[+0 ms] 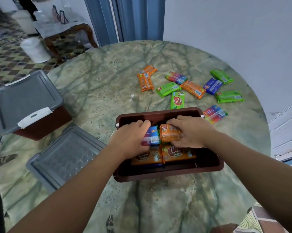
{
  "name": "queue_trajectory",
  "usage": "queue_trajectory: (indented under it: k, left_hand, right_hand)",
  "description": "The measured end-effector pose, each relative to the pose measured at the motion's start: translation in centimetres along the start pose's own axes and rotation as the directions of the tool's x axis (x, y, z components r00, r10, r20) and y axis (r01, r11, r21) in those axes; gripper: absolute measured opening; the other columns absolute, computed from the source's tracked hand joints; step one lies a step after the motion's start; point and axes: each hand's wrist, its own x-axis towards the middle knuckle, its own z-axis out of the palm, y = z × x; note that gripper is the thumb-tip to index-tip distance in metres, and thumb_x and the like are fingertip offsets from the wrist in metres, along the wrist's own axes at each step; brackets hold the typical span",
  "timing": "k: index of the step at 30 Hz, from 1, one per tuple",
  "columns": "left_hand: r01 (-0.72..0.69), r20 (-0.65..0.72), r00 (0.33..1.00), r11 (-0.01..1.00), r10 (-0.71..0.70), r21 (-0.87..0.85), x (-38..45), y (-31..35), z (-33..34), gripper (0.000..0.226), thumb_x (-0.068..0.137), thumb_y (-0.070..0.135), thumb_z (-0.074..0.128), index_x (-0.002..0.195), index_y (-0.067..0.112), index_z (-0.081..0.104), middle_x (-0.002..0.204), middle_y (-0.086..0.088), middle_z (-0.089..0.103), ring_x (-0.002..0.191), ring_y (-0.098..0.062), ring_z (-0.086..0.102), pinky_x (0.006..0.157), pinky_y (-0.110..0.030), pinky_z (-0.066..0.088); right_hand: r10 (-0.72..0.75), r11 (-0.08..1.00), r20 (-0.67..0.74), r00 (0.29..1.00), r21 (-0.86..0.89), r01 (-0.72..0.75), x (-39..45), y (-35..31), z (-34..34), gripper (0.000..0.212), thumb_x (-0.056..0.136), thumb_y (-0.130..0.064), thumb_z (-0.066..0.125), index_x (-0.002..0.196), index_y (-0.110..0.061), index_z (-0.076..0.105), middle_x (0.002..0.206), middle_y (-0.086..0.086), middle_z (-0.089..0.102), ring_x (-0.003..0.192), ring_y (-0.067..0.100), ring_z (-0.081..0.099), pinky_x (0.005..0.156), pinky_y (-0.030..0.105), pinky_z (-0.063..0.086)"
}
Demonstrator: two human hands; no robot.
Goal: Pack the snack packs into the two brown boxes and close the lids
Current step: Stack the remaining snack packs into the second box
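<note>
Right now both hands reach into the open brown box [168,174] that sits near the middle of the round bench [94,84], which is covered with a green marbled cloth. Inside it, the left hand [130,137] curls round a blue snack pack [152,136], and the right hand [189,132] grips an orange snack pack [169,132] just beside it — the two packs touch at their inner ends. Beneath them lie two more orange packs [175,153] flat on the box floor, side by side. Beyond the box, on the far right of the bench, loose packs [193,89] lie scattered: green, orange, blue and rainbow-striped ones, some overlapping. One green pack [177,100] rests just behind the box's far wall, and a rainbow pack [214,114] lies just beside its far right corner. To the left, a grey lid [64,157] lies apart from the box on the bench, with its ribbed underside up. Farther left stands the second brown box [41,125] with its grey lid on — white latches show at both ends. A patterned tiled floor [10,59] shows beyond the bench's far left edge.
</note>
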Motion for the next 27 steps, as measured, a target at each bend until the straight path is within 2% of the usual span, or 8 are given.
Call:
queue_trajectory:
  k: [3,6,11,13,16,19,25,27]
  left_hand:
    - [-0.049,-0.013,0.999,0.999,0.049,0.012,-0.1,-0.4,0.5,0.054,0.085,0.056,0.064,0.131,0.033,0.047,0.119,0.008,0.053,0.092,-0.014,0.053,0.078,-0.037,0.051]
    - [-0.07,-0.038,0.997,0.997,0.07,-0.015,0.0,-0.7,0.7,0.037,0.101,0.051,0.047,0.134,0.036,0.055,0.121,0.008,0.056,0.095,-0.016,0.059,0.079,-0.038,0.052]
    - [-0.021,-0.078,0.997,0.998,0.017,-0.054,0.2,-0.4,0.2,0.042,0.11,0.042,0.029,0.149,0.034,0.04,0.123,0.007,0.055,0.1,-0.017,0.057,0.084,-0.038,0.049]
    - [0.028,-0.082,0.996,0.997,-0.034,-0.07,0.3,-0.5,0.1,0.044,0.11,0.038,0.031,0.154,0.035,0.034,0.123,0.007,0.055,0.101,-0.018,0.058,0.083,-0.036,0.049]
    - [0.029,-0.034,0.999,1.0,-0.029,0.012,0.5,-0.6,0.2,0.046,0.11,0.035,0.035,0.156,0.036,0.032,0.124,0.006,0.058,0.099,-0.02,0.062,0.08,-0.039,0.053]
    - [0.019,-0.012,1.0,1.0,-0.019,0.008,0.9,-0.7,0.4,0.046,0.109,0.043,0.034,0.153,0.034,0.037,0.128,0.005,0.057,0.108,-0.019,0.059,0.085,-0.036,0.05]
    - [0.016,0.046,0.999,1.0,-0.017,0.021,0.8,-1.0,0.6,0.067,0.089,0.059,0.063,0.148,0.035,0.042,0.131,0.007,0.051,0.119,-0.016,0.047,0.096,-0.035,0.045]
    - [-0.011,0.065,0.998,0.998,0.007,0.069,0.9,-1.0,0.5,0.061,0.089,0.056,0.065,0.144,0.036,0.048,0.132,0.007,0.051,0.118,-0.016,0.047,0.096,-0.035,0.044]
  right_hand:
    - [-0.001,0.999,-0.001,1.0,-0.035,0.001,-0.1,-0.2,-0.1,0.08,0.077,-0.073,0.061,0.148,-0.045,0.039,0.119,-0.018,0.054,0.106,0.01,0.059,0.068,0.027,0.041]
    - [0.017,0.999,0.011,1.0,-0.038,-0.017,-0.2,-0.3,0.0,0.081,0.077,-0.072,0.062,0.149,-0.043,0.039,0.122,-0.018,0.048,0.102,0.011,0.06,0.066,0.029,0.043]
    - [0.027,0.999,0.021,0.999,-0.031,-0.027,-0.3,-0.4,0.1,0.082,0.076,-0.072,0.063,0.149,-0.041,0.04,0.124,-0.017,0.047,0.101,0.013,0.061,0.075,0.035,0.054]
    - [0.029,0.999,0.009,1.0,-0.03,-0.029,-0.3,-0.4,0.2,0.083,0.075,-0.071,0.063,0.148,-0.041,0.039,0.125,-0.016,0.05,0.103,0.014,0.062,0.077,0.036,0.055]
    - [0.045,0.999,-0.019,0.999,0.024,-0.045,-0.3,-0.2,0.4,0.082,0.072,-0.07,0.066,0.14,-0.04,0.034,0.126,-0.015,0.056,0.096,0.014,0.063,0.074,0.038,0.057]
    - [0.048,0.997,-0.014,0.999,0.067,-0.047,0.0,-0.1,0.4,0.072,0.07,-0.072,0.064,0.129,-0.042,0.036,0.119,-0.016,0.059,0.09,0.013,0.062,0.072,0.038,0.058]
    - [0.055,0.994,0.012,0.998,0.095,-0.056,0.1,0.0,0.4,0.066,0.074,-0.081,0.048,0.131,-0.047,0.046,0.111,-0.019,0.058,0.095,0.01,0.06,0.077,0.036,0.057]
    - [0.057,0.991,0.012,0.998,0.119,-0.058,0.1,0.0,0.3,0.065,0.079,-0.082,0.043,0.134,-0.048,0.048,0.113,-0.02,0.059,0.1,0.01,0.061,0.08,0.037,0.057]
